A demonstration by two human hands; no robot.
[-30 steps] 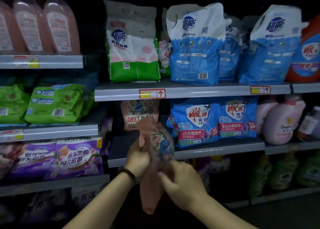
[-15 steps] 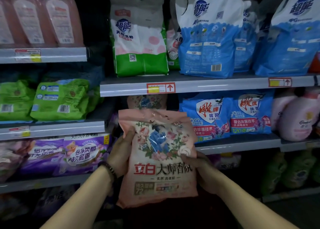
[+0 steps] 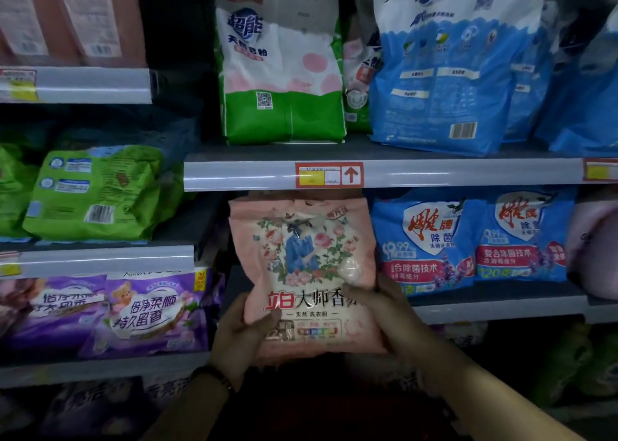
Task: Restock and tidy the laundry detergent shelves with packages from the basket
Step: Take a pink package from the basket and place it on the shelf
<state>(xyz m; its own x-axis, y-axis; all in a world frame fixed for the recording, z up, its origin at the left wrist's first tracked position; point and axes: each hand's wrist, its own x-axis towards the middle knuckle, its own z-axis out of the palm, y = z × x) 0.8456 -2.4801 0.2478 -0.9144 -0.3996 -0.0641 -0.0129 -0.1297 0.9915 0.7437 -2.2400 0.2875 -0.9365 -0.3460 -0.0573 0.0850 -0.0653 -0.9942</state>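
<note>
Soft pink floral-printed detergent bag (image 3: 306, 267); blue-and-white plastic pouches (image 3: 431, 243) right; green crinkled packs (image 3: 97, 193) and purple packs (image 3: 147, 310) left.

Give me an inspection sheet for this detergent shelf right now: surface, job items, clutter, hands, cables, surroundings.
Surface: middle shelf, grey, with a gap left of the blue bags.
Job's things: pink bag, upright, label forward, held in front of that gap; the basket is not in view.
Clutter: nothing seen.
Grippers: left hand and right hand grip the pink bag at its lower corners.
Cables: nothing seen.
Surroundings: green-and-white bag and large blue bags on the shelf above; green packs and purple packs on the left; dim lighting.
</note>
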